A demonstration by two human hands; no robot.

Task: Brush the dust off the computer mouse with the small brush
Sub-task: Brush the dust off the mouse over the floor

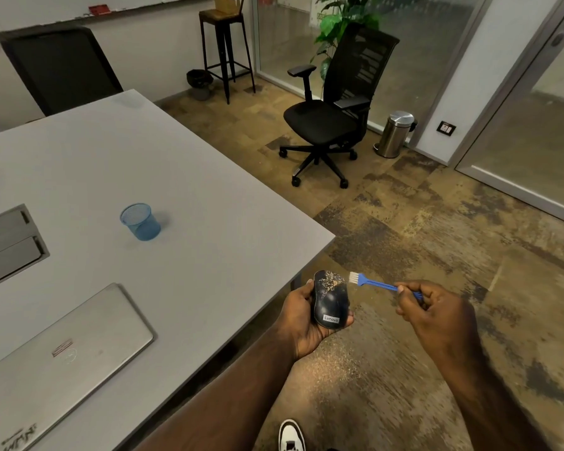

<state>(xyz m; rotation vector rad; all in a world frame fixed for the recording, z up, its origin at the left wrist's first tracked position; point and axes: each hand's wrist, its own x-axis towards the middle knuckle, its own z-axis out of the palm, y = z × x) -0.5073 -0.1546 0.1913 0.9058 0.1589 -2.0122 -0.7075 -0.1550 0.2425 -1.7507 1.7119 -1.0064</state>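
The left hand (pixel 302 320) cups a dark mouse (pixel 330 299) — speckled with pale dust, white label near the palm. The right hand (pixel 437 309) pinches a blue brush (pixel 376 283), white bristles just beside the mouse's far end.

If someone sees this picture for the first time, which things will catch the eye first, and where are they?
First, the two hands low in the middle: the left hand holds a dark dusty computer mouse, and the right hand holds a small blue brush with its bristles beside the mouse's far end. Then the blue mesh cup alone on the grey table, and the black office chair behind.
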